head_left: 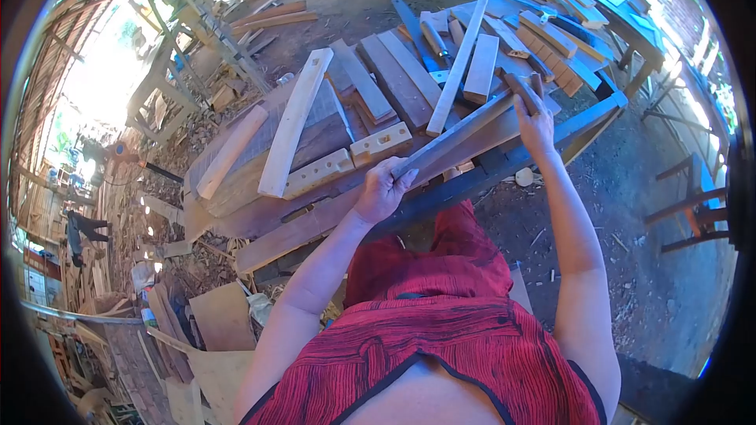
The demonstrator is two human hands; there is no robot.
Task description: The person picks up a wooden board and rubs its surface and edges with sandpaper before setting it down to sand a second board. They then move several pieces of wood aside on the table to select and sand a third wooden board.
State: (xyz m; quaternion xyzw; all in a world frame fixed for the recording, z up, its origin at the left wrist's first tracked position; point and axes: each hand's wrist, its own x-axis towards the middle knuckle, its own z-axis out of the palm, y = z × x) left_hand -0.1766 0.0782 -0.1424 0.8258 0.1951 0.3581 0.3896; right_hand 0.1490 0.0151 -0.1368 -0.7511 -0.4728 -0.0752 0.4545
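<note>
A long, narrow wooden strip (465, 132) runs slantwise across the near side of the workbench. My left hand (383, 190) is closed round its near-left end, thumb on top. Towards the far-right end, my right hand (535, 120) grips a dark brown wooden block (520, 91) that rests over the strip; its exact kind is partly hidden by the fingers. Beneath the strip lies a wider board (299, 230) with a slot cut in it. Just beyond my left hand are pale blocks with holes (381, 144).
Several planks and a pale board (296, 122) cover the bench. A chisel-like tool with a wooden handle (433, 38) and a blue handsaw-like blade (413, 31) lie at the back. A dark metal beam (587, 120) edges the bench. A chair (697, 205) stands right; scrap wood litters the left.
</note>
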